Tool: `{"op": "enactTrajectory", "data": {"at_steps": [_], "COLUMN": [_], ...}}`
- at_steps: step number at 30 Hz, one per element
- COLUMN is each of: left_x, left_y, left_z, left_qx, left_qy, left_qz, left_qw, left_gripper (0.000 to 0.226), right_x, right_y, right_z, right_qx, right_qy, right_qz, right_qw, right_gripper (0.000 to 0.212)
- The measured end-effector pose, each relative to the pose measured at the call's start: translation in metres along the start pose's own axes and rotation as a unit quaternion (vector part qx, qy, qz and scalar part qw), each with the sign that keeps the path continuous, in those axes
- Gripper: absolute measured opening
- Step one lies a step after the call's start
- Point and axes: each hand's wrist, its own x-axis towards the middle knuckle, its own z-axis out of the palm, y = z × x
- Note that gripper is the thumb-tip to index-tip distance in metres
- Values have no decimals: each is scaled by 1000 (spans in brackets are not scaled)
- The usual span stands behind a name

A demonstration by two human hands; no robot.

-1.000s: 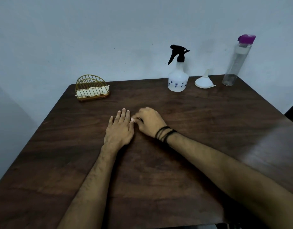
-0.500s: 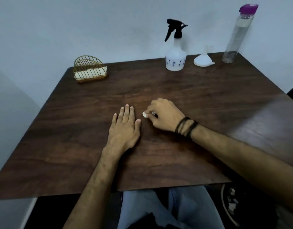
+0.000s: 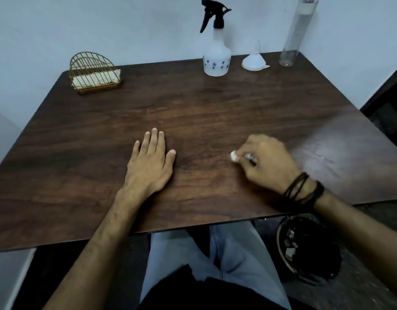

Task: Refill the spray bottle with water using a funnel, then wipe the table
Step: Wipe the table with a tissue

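A white spray bottle [image 3: 217, 57] with a black trigger head stands at the back of the dark wooden table [image 3: 193, 113]. To its right a white funnel [image 3: 253, 61] lies mouth down, and a tall clear water bottle [image 3: 294, 34] stands at the back right corner. My left hand [image 3: 151, 162] lies flat on the table, fingers straight. My right hand [image 3: 269, 162] is curled on the table to its right and pinches a small white wad [image 3: 234, 156], which looks like tissue.
A gold wire holder [image 3: 93, 72] with folded cloths or napkins sits at the back left corner. A wall runs close behind the table. A dark bin [image 3: 309, 249] with scraps stands on the floor under the table's right front edge. My legs are below the near edge.
My right hand has slid to the right along the table with the white wad, away from my left hand. The view has tilted down, showing my lap and the bin.
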Motion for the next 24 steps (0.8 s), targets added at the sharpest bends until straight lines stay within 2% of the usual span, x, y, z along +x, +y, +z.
{"op": "enactTrajectory", "data": {"at_steps": [4, 9, 12, 14, 17, 20, 24], "left_x": [-1, -5, -1, 1, 4, 14, 23], "left_y": [5, 5, 3, 2, -1, -6, -13], "left_z": [4, 7, 5, 4, 3, -4, -10], "left_qx": [5, 0, -4, -12, -26, -24, -24], "left_qy": [9, 1, 7, 2, -10, -25, -27], "left_qz": [1, 8, 10, 16, 26, 27, 29], "left_qw": [1000, 1000, 1000, 1000, 999, 999, 999], "left_gripper": [68, 71, 71, 71, 73, 73, 71], "right_x": [-23, 8, 14, 10, 22, 67, 119], "right_y": [-21, 12, -13, -37, -47, -26, -1], "right_z": [11, 5, 10, 19, 33, 38, 37], "right_qx": [31, 20, 61, 91, 103, 69, 0], "right_qy": [-29, -2, -20, -61, -96, -51, 1], "right_qz": [-62, 48, -18, -77, -118, -90, 2], "right_qw": [997, 999, 998, 991, 983, 992, 1000], "right_gripper": [9, 17, 13, 13, 14, 18, 23]}}
